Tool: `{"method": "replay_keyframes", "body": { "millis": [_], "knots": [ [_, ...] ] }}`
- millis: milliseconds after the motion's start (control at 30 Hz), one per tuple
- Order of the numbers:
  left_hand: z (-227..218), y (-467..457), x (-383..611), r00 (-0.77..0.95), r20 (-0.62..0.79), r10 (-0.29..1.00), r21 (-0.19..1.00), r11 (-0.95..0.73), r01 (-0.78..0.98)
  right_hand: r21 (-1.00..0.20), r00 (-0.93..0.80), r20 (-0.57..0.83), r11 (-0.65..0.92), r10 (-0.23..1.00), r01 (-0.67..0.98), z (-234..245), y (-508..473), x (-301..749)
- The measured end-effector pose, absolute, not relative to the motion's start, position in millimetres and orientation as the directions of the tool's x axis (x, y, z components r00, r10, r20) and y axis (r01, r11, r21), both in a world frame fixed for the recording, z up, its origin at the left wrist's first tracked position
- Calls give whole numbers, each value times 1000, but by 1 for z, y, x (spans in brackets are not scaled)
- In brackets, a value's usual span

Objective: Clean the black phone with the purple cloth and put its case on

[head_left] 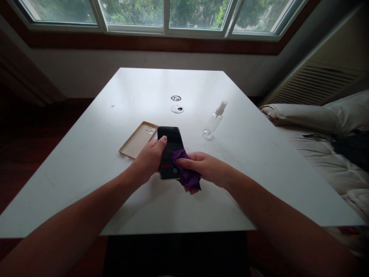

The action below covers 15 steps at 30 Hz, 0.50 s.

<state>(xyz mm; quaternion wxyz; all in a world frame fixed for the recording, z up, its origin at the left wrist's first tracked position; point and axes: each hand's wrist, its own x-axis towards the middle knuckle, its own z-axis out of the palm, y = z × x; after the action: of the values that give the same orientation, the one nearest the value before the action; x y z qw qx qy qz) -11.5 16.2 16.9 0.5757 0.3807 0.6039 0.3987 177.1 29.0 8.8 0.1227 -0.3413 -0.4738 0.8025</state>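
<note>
A black smartphone is held above the white table, its dark screen facing up. My left hand grips it by the left edge, with the thumb resting on the glass. In my right hand is a bunched purple cloth, pinched under the thumb and pressed against the phone's lower right edge. Part of the cloth hangs below the phone. Just behind my left hand lies a beige phone case, open side up, with camera cutouts at its far corner.
A clear spray bottle with a white cap lies on the table to the right. Two round grommets are set in the tabletop farther back. A padded cream-coloured seat or bedding borders the table's right side. Windows line the far wall.
</note>
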Motion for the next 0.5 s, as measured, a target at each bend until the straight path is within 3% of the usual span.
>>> {"method": "replay_keyframes", "body": {
  "millis": [167,367,500],
  "knots": [
    [13,17,-12,28,-447,894,893,445,62,-854,-639,-458,-507,618,121,5,32,175],
    [9,7,-10,267,-420,867,899,357,254,-891,-463,-426,-449,777,66,-4,41,178],
    [12,2,-10,399,-384,832,914,283,290,-909,-391,-398,-415,830,44,-9,48,182]
  ]
}}
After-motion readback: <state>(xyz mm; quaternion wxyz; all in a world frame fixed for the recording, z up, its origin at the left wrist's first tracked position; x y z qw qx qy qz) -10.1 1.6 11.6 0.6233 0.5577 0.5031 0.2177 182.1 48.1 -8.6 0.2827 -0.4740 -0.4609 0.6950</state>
